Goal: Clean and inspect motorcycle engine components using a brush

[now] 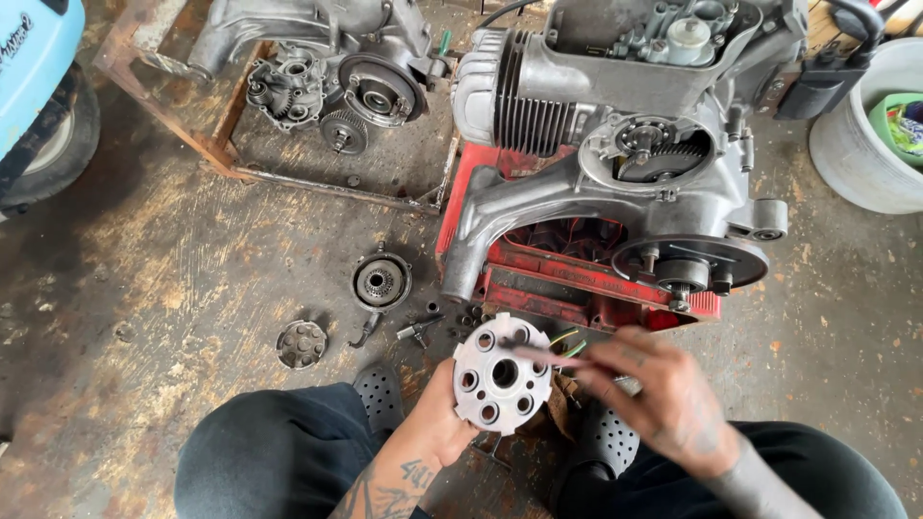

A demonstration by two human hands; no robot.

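head view: person crouched over a stained concrete floor [144, 288], knees in dark trousers at the bottom edge.
left hand: left hand [437, 423] was closed around the lower edge of the round metal plate [502, 375], fingers behind it, thumb side at the rim; tattooed forearm came up from below.
plate: pale grey disc, big centre hole, ring of smaller holes round it; held face-up between the knees, just in front of the red stand [577, 279].
right hand: right hand [663, 394] was motion-blurred, fingers pinched on a thin rod-like tool [543, 354] whose tip lay across the plate's upper right face. Exact grip hard to make out in the blur.
wires: green and yellow wires [567, 343] showed just behind the plate, beside the right fingers.
engine: grey engine [615, 144] sat on the red stand, finned cylinder to the left, gear exposed in an open housing.
second engine: another engine case [327, 77] rested on a rusty frame [221, 154], upper left.
floor parts: round hub part [381, 281] and small holed disc [301, 344] lay left of the plate, well apart from both hands; small bolts [418, 332] between them.
edges: white bucket [860, 144] top right, blue vehicle with tyre [48, 115] top left.
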